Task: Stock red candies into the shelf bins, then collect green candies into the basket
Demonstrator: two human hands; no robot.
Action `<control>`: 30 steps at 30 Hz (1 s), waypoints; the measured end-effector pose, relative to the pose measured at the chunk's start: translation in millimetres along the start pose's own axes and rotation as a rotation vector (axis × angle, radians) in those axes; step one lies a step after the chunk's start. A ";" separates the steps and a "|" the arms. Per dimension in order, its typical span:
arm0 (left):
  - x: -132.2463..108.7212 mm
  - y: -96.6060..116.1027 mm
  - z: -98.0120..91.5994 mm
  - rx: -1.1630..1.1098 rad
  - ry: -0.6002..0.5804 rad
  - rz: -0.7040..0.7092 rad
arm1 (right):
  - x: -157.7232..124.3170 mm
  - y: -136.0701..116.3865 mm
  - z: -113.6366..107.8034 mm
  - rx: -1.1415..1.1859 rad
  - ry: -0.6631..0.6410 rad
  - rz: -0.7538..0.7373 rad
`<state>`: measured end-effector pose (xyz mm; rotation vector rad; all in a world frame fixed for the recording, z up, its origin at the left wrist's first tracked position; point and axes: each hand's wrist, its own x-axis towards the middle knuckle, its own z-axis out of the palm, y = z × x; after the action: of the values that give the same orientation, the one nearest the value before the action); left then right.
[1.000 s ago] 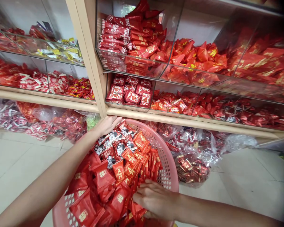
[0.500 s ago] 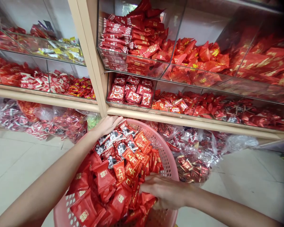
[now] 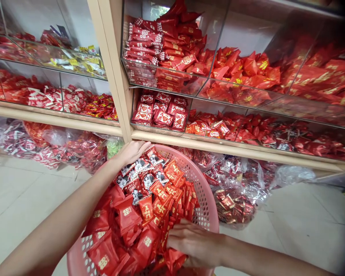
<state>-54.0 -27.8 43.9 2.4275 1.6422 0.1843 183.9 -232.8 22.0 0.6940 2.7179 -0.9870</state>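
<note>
A pink perforated plastic basket (image 3: 201,183) is heaped with red candy packets (image 3: 138,218), plus some black-and-white printed ones near its far rim. My left hand (image 3: 131,150) curls over the basket's far rim, gripping it. Down in the near right part of the basket, my right hand (image 3: 193,242) lies palm-down among the red packets with its fingers bent into the pile; whether it holds any packet is hidden.
Wooden shelves (image 3: 118,76) with glass-fronted bins (image 3: 172,82) of red wrapped candies stand just behind the basket. Clear plastic bags of candy (image 3: 235,191) lie on the tiled floor (image 3: 299,222) under the lowest shelf.
My right hand shifted a little within the packets, first towards the rim, then back down into the pile. The left hand kept its grip on the rim.
</note>
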 end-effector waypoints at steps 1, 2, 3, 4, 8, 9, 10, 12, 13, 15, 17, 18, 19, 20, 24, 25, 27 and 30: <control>-0.3 0.2 -0.2 0.001 -0.004 -0.005 | 0.0 0.5 1.2 -0.023 0.003 -0.005; -0.6 0.3 -0.3 0.001 -0.005 -0.004 | 0.0 1.0 2.1 -0.039 0.008 -0.005; -0.7 0.3 -0.3 0.000 -0.003 0.000 | 0.2 1.4 2.4 -0.044 0.016 -0.004; -0.7 0.3 -0.2 0.000 0.000 0.006 | 0.4 1.7 1.9 -0.039 0.023 0.001; 0.0 -0.7 0.8 -0.003 0.011 0.020 | -2.2 2.6 -13.6 0.071 0.037 0.043; 0.2 -1.0 1.2 -0.004 0.014 0.020 | -4.5 3.4 -20.7 0.109 0.042 0.064; 0.4 -1.3 1.6 -0.006 0.017 0.022 | -7.4 4.7 -28.6 0.146 0.049 0.090; 0.7 -1.4 2.0 -0.011 0.020 0.023 | -14.6 9.0 -43.8 0.220 0.060 0.153; 0.7 -1.3 2.0 -0.015 0.021 0.022 | -18.0 11.7 -50.0 0.260 0.058 0.179; 0.6 -0.8 1.7 -0.021 0.022 0.024 | -23.0 17.4 -56.9 0.320 0.035 0.221; 0.2 -0.1 1.0 -0.022 0.026 0.026 | -24.1 22.1 -55.8 0.289 -0.007 0.260; -0.1 0.2 0.8 -0.018 0.025 0.026 | -23.1 23.5 -53.0 0.236 -0.024 0.280; -0.4 0.3 0.6 -0.011 0.022 0.023 | -21.3 24.0 -49.5 0.167 -0.039 0.298; -0.7 0.3 0.6 -0.004 0.019 0.019 | -19.1 23.6 -45.9 0.096 -0.053 0.308; -1.5 -1.3 2.0 0.007 0.018 0.017 | -11.3 14.7 -38.1 -0.128 -0.121 0.298; -1.5 -1.8 2.4 0.005 0.021 0.019 | -10.5 11.9 -38.0 -0.172 -0.126 0.294; -1.5 -2.5 2.9 0.003 0.024 0.026 | -11.0 8.0 -38.6 -0.246 -0.105 0.293; -1.4 -2.7 2.5 0.002 0.023 0.027 | -15.6 6.1 -39.1 -0.311 -0.039 0.281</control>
<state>-56.4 -28.4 40.9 2.4597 1.6201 0.2159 200.6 -209.3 53.3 0.9464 2.5618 -0.4966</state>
